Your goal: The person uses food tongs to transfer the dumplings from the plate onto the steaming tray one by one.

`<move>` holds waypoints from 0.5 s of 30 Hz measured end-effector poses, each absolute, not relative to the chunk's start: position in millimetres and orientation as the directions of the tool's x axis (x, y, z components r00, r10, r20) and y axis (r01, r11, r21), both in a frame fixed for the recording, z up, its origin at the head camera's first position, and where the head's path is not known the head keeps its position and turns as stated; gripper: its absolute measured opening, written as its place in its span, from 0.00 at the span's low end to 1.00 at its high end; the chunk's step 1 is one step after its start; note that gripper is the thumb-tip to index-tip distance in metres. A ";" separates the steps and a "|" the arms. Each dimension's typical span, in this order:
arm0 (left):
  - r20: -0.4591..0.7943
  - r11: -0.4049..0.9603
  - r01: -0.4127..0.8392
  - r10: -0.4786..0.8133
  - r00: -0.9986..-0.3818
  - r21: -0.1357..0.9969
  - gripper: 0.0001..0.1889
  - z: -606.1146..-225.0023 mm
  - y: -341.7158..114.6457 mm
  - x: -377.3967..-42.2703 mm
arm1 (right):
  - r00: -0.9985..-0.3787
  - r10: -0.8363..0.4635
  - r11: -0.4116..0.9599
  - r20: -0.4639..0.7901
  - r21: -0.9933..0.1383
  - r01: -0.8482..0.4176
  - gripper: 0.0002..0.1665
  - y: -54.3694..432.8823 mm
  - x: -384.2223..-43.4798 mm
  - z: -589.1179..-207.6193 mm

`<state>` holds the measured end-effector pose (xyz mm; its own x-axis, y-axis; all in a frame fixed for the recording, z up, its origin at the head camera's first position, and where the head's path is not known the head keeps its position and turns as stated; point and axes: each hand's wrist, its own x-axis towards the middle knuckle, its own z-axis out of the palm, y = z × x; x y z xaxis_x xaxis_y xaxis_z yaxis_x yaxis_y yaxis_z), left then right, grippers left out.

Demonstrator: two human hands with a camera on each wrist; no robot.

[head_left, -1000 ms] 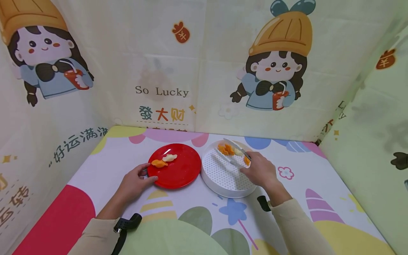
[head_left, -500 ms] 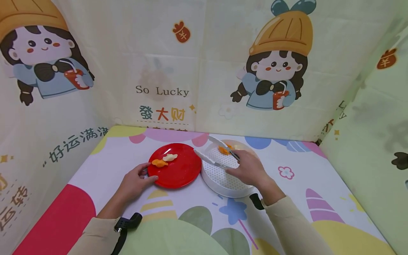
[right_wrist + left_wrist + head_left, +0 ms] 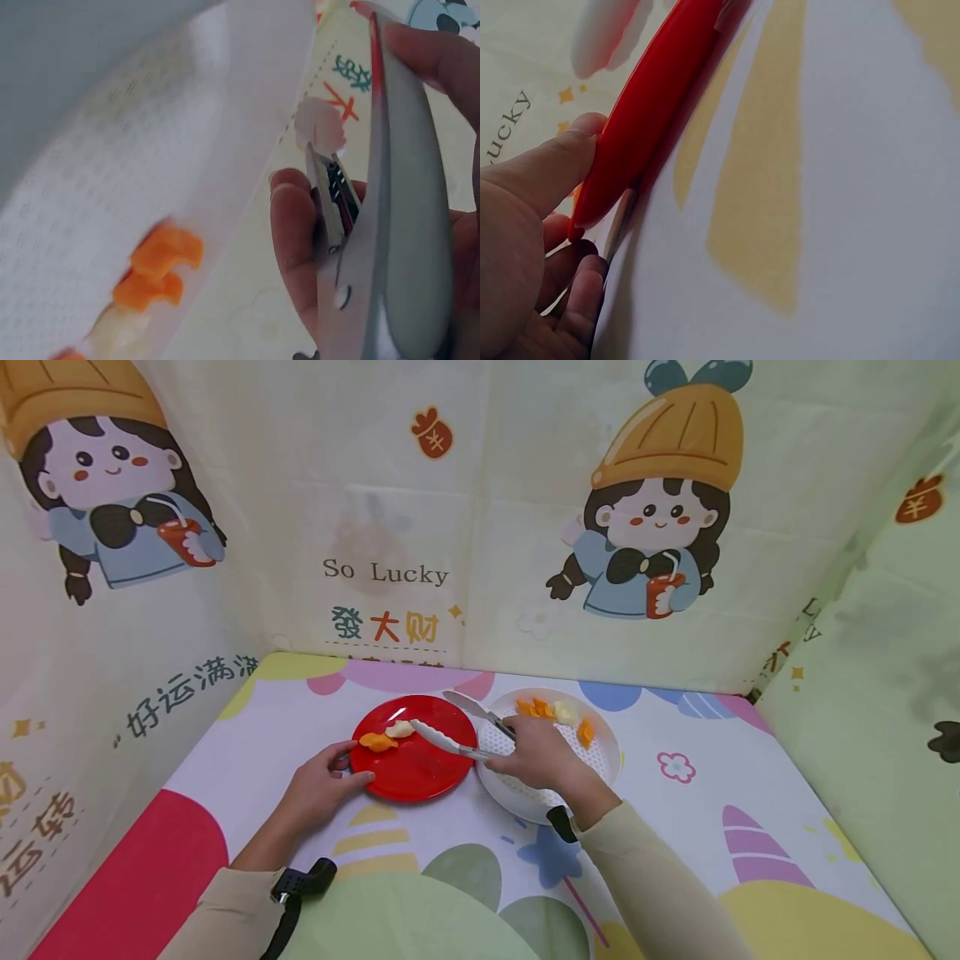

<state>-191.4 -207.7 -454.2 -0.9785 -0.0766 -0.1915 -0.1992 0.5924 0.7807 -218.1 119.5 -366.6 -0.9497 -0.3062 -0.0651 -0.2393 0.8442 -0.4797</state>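
Note:
My left hand [image 3: 322, 785] holds the near-left rim of the red plate [image 3: 420, 777]. In the left wrist view its thumb lies on the plate's rim, with fingers at the underside. One orange dumpling-shaped piece [image 3: 378, 742] and a cream one [image 3: 400, 729] sit on the plate's left half. With my right hand [image 3: 543, 756] I grip metal tongs [image 3: 442, 739] with pale tips. Their arms are spread over the plate's right side, with nothing between them. The lower tip is close to the cream piece; whether they touch I cannot tell.
Right of the plate, a white round perforated tray [image 3: 502, 797] stands against or very near it. Orange pieces [image 3: 586, 732] and a cream one [image 3: 566, 712] lie toward its far side. A printed cloth wall [image 3: 495, 635] rises behind the table.
My right hand has carried the tongs leftward from above the white tray to over the red plate. The left hand and the pieces on the plate have stayed put.

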 end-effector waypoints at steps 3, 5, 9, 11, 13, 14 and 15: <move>-0.189 0.594 -0.198 -0.078 -0.979 0.780 0.47 -453.9 -207.9 -191.4 | -0.953 -0.291 0.846 -0.088 -0.489 -0.213 0.35 105.7 -221.1 -365.5; -0.190 0.594 -0.199 -0.079 -0.979 0.780 0.47 -453.8 -207.8 -191.3 | -0.953 -0.288 0.845 -0.098 -0.494 -0.205 0.36 98.0 -222.9 -365.2; -0.195 0.588 -0.204 -0.080 -0.978 0.782 0.48 -453.0 -207.2 -190.6 | -0.950 -0.294 0.847 -0.106 -0.489 -0.208 0.36 87.9 -225.5 -365.4; -0.196 0.587 -0.205 -0.079 -0.977 0.783 0.48 -452.5 -207.0 -190.1 | -0.949 -0.295 0.849 -0.107 -0.485 -0.209 0.37 85.4 -226.0 -365.9; -0.196 0.589 -0.204 -0.078 -0.978 0.782 0.47 -451.9 -207.0 -189.9 | -0.949 -0.298 0.852 -0.106 -0.478 -0.214 0.38 83.8 -226.4 -366.1; -0.196 0.589 -0.204 -0.078 -0.977 0.782 0.47 -451.6 -207.0 -189.8 | -0.949 -0.297 0.854 -0.106 -0.475 -0.214 0.38 82.9 -226.8 -366.3; -0.198 0.590 -0.204 -0.077 -0.977 0.781 0.48 -451.6 -207.2 -189.9 | -0.949 -0.297 0.855 -0.105 -0.473 -0.215 0.38 82.1 -227.2 -366.6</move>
